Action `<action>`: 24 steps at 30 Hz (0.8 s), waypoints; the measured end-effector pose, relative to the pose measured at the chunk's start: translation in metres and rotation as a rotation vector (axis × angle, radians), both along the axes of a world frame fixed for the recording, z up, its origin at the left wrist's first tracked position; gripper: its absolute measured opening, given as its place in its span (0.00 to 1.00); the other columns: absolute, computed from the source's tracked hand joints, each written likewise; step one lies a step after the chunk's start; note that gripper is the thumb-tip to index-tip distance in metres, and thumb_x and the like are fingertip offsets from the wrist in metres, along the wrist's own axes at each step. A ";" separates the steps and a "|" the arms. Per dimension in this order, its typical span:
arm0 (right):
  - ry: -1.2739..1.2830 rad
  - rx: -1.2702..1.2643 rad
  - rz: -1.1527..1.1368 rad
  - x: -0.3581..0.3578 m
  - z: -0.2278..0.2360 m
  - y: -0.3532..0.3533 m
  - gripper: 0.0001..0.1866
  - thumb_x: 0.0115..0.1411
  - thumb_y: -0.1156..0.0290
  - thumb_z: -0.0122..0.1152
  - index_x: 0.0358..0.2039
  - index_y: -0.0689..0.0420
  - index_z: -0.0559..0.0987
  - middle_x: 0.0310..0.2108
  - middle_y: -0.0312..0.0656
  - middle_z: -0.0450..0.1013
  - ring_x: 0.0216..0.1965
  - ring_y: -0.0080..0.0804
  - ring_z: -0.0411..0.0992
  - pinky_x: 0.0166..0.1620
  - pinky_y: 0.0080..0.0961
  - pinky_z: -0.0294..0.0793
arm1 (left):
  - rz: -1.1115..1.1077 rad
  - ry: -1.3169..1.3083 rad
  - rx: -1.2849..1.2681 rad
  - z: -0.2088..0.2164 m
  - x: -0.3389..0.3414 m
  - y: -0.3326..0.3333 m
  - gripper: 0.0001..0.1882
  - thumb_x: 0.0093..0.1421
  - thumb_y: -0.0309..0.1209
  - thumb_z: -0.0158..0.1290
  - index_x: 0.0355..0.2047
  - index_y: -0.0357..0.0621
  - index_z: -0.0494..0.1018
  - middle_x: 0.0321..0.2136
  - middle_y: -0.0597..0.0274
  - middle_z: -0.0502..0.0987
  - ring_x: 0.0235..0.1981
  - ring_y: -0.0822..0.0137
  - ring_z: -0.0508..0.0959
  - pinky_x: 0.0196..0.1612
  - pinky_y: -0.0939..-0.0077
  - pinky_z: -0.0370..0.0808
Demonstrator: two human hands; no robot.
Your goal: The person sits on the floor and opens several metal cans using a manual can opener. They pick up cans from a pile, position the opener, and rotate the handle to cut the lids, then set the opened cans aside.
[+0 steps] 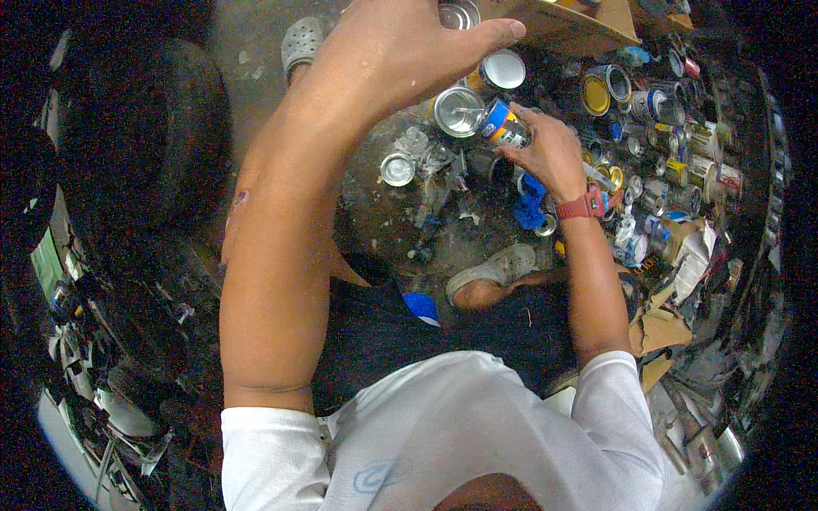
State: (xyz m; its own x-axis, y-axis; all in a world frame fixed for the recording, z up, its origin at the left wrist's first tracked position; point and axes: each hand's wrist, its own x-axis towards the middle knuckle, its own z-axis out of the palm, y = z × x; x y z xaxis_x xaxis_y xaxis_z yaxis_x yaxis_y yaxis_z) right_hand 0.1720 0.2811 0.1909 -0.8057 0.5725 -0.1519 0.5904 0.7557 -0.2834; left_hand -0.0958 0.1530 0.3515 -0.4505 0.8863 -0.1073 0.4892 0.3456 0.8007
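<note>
Closest to the camera is the bare left hand [405, 47], reaching across the far side with its thumb stuck out to the right; the fingers run off the edge, so I can't tell whether it's gripping anything. Bare right hand [552, 153], red plastic wristwatch [581, 204] on it, has thumb and fingers curled around a small blue, orange and dark metal can [504, 126]. That can's tipped left, end right at the rim of a wide, round silver tin [457, 112], probably angled so whatever's inside can go into the tin. Pale streak on the tin's right side, could be liquid or glare, no idea. Just beyond sits a white-topped round can [503, 69], and nearer, to the left, a small silver round tin [398, 169]. Big jumble of mixed metal cans [676, 173] is off to the right, I'd guess to keep them within reach but out of the way.
</note>
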 end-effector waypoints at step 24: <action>0.066 -0.276 -0.112 0.004 0.011 0.010 0.40 0.48 0.53 0.85 0.59 0.48 0.75 0.51 0.51 0.84 0.53 0.57 0.82 0.53 0.49 0.82 | -0.031 -0.013 -0.006 -0.005 0.008 0.011 0.39 0.64 0.53 0.66 0.60 0.28 0.77 0.49 0.32 0.84 0.53 0.46 0.85 0.59 0.59 0.80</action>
